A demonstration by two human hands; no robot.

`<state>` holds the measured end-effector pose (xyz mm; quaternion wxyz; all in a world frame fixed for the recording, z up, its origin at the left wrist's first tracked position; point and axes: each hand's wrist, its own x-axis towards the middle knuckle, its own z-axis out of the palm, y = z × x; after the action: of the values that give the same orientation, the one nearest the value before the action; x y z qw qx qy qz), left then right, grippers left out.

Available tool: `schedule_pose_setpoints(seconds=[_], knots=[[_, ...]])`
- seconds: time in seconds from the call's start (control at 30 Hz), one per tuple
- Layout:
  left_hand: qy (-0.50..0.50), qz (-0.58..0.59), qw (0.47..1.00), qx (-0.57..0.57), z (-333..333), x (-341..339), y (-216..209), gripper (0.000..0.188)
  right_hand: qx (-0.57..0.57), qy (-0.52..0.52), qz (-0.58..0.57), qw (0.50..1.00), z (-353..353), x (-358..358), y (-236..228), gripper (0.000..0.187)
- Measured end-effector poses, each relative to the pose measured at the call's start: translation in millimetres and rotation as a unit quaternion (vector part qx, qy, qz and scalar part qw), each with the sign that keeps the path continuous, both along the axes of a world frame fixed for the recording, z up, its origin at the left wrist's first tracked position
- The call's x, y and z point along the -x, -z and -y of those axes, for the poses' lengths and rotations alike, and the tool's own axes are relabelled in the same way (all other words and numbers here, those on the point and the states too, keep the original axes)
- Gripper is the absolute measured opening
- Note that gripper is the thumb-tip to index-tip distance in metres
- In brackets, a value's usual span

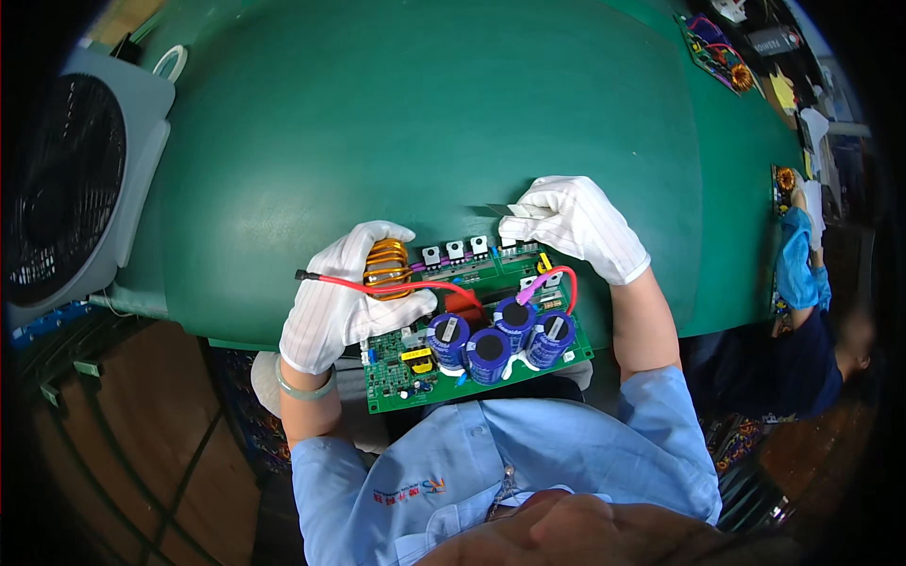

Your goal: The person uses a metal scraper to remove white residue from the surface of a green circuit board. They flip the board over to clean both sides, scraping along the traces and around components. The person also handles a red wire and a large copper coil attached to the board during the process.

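A green circuit board (pixel 392 385) is held tilted over the near edge of the table, close to my body. My left hand (pixel 326 307), in a white glove, wraps round its left side, fingers and thumb about a copper-wound coil (pixel 385 272). My right hand (pixel 576 226), also gloved, pinches a thin, flat, greyish piece (pixel 501 210) just above the board's far right edge; its exact kind I cannot make out. Several black transistors with metal tabs (pixel 455 250) line that edge. Several blue capacitors (pixel 488 356) stand on the near part, with a red wire (pixel 354 281) crossing the coil.
A green mat (pixel 425 123) covers the table. A grey fan (pixel 142 179) stands at the left. Another board with a coil (pixel 722 61) lies at the far right. Beyond the right edge, a co-worker's blue sleeve (pixel 797 264) reaches to a further board (pixel 782 193).
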<state>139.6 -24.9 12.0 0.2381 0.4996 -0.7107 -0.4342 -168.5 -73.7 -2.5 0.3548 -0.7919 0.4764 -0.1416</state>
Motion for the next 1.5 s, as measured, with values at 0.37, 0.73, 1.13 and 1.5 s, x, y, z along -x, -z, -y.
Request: schedule_pose_setpoints(seconds=[0.37,0.73,1.13,1.5], knots=[[-0.005,-0.013,1.000,0.010,-5.9,0.1,1.0,0.068,-0.089,-0.132,0.133,0.978,-14.5,-5.0,-30.2,0.040],[-0.056,-0.085,0.989,-0.111,-14.7,3.4,1.8,0.066,-0.061,-0.083,0.140,0.985,-19.3,-8.2,-13.8,0.043],[-0.094,-0.127,0.968,-0.197,-5.9,-2.1,5.9,0.049,-0.128,-0.076,0.231,0.962,-20.2,29.2,-19.9,0.030],[-0.112,-0.175,0.954,-0.218,-9.6,6.1,1.1,0.048,-0.171,-0.035,0.149,0.973,-21.2,28.2,-32.2,0.033]])
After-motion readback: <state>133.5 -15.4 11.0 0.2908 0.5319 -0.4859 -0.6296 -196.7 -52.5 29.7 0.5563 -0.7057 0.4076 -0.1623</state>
